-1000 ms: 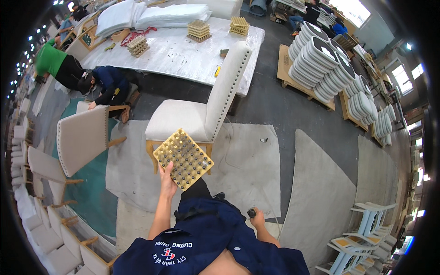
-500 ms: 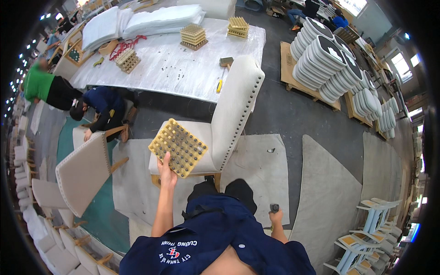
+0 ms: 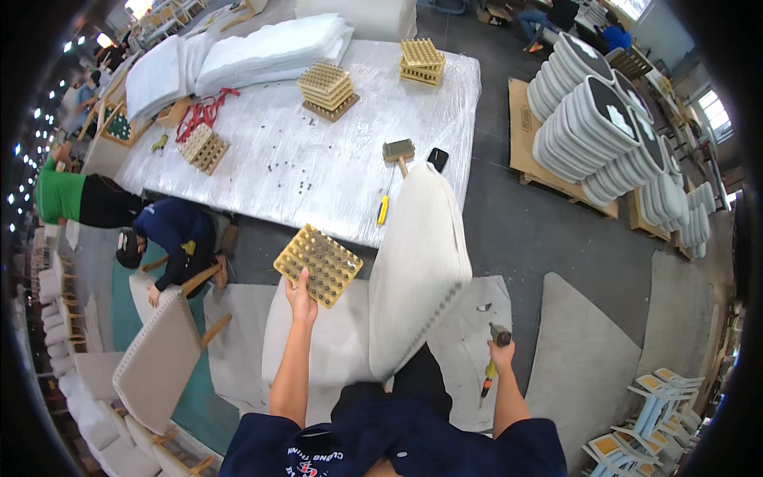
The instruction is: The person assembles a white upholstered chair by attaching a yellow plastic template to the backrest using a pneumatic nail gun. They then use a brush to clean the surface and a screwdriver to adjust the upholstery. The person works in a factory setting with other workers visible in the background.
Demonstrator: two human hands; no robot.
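Observation:
My left hand holds a yellow perforated tray by its near edge, raised over the seat of a white upholstered chair. The chair stands right in front of me, its tall studded back to the right of the tray. My right hand hangs low at the right of the chair, gripping a small hand tool with a dark head and a yellow-green handle pointing down. Beyond the chair stretches a long worktable wrapped in clear plastic.
On the table lie stacks of tan perforated trays, a mallet, a phone and white foam pads. Two people crouch at left by another chair. Stacked seat cushions on pallets stand at right.
I have stepped toward the table. My left hand lifted the yellow tray higher and further forward over the seat. The right hand stays low with its tool.

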